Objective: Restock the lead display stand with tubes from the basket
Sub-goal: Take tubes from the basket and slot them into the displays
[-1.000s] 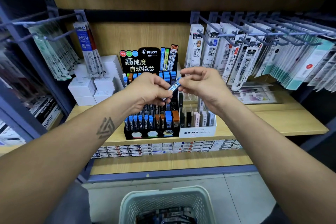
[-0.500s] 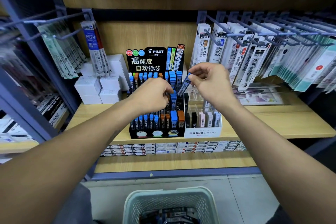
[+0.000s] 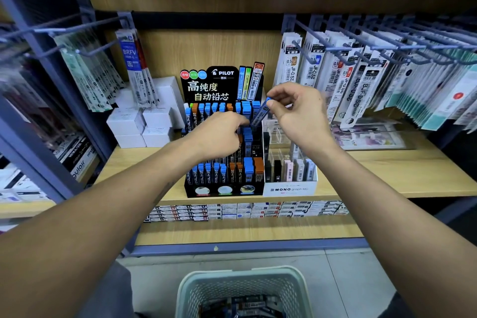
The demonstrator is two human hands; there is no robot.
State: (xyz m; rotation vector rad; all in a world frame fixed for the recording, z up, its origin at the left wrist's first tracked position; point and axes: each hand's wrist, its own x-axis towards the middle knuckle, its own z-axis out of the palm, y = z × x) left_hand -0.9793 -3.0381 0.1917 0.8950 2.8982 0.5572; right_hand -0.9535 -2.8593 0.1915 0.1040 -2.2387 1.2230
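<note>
Both arms reach forward: right hand (image 3: 296,111) grip pinches tube (image 3: 261,115); left hand (image 3: 219,137) curled, grip unclear.

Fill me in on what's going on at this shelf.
A person is restocking the black Pilot lead display stand. The right hand pinches a blue-capped lead tube, tilted above the stand's right side. The left hand reaches into the middle rows. The basket of tubes sits on the floor below.
</note>
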